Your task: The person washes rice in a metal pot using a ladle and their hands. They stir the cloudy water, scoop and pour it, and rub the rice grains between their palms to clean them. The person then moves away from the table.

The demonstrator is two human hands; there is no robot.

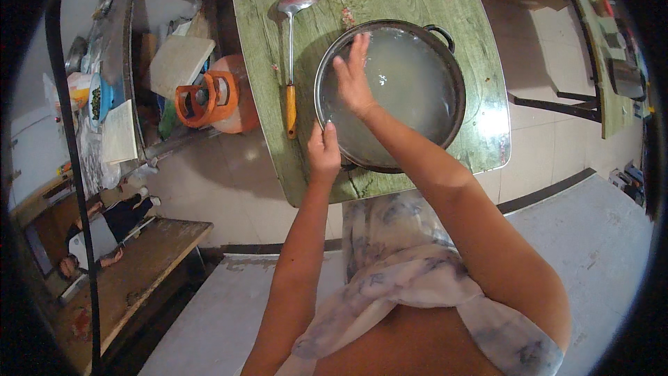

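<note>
A wide metal pot (458, 115) with dark side handles stands on the green wood-patterned table (308, 177) and holds cloudy liquid. My left hand (324, 150) grips the pot's rim at its lower left, thumb on top. Over the left part of the liquid is my right hand (356, 78), fingers apart and pointing towards the far rim; it holds nothing, and whether it touches the liquid I cannot tell. Left of the pot lies a metal ladle (290, 52) with a wooden handle, its bowl at the far end.
An orange gas cylinder (235, 94) stands on the floor left of the table. Beyond it are a cluttered counter with a blue bowl (104, 99) and a wooden bench (151, 261) with a person (102, 235) beside it. At right stands another green table (616, 109).
</note>
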